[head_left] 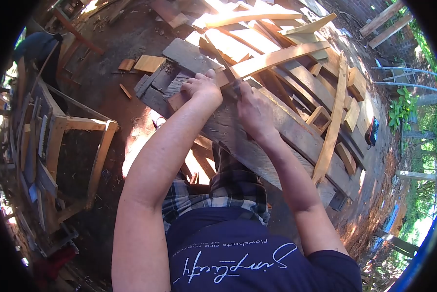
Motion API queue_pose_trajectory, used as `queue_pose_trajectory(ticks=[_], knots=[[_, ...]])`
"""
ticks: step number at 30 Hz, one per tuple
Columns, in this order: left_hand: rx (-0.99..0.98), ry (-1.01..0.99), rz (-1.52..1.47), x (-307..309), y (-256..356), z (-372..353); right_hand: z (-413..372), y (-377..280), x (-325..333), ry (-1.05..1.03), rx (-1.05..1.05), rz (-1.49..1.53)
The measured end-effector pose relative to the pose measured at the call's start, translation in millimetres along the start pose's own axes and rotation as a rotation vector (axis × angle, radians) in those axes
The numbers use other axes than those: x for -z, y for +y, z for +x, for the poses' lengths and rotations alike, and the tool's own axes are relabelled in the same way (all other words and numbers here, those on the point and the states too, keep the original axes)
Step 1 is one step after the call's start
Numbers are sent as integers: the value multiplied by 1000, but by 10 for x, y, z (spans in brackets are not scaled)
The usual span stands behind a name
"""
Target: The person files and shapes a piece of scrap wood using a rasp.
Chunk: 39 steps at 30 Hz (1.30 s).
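curved slat (277,58) lay under left hand (201,88), on plank stack (296,134); right hand (255,113) just right; chair frame (77,146) well left.

Dark tool (231,78) in right hand (254,111) blurred; left hand (202,88) fingertips hidden.

Navy T-shirt (257,253) with white script lettering, plaid trousers (228,187)

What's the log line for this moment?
left hand: gripping curved wooden slat | right hand: holding dark thin tool at slat | support: grey plank
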<state>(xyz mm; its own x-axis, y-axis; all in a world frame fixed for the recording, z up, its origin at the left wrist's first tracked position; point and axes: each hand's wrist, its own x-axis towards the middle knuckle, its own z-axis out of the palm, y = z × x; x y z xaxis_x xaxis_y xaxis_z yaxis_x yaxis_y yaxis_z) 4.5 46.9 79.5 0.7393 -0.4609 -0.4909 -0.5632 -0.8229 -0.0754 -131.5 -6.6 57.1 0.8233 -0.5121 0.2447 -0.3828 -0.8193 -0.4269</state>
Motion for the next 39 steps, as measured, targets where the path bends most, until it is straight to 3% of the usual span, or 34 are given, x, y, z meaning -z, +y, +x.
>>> queue_pose_trajectory(ticks=[6, 11, 17, 24, 32, 39], knots=[[-5, 15, 28, -62, 4, 17, -436, -19, 193, -87, -40, 9], [-18, 28, 19, -41, 0, 12, -12, -52, 19, -164, -133, -12], [-6, 34, 27, -69, 12, 18, -600, 150, 192, -65, -85, 3], [-15, 132, 63, -158, 34, -34, -729, 250, 132, 47, -211, 197], [-19, 401, 148, -358, 15, -101, -764, 263, 149, 132, -196, 252], [-263, 507, 44, -358, -205, -217, -770, 289, 142, 190, -206, 314]])
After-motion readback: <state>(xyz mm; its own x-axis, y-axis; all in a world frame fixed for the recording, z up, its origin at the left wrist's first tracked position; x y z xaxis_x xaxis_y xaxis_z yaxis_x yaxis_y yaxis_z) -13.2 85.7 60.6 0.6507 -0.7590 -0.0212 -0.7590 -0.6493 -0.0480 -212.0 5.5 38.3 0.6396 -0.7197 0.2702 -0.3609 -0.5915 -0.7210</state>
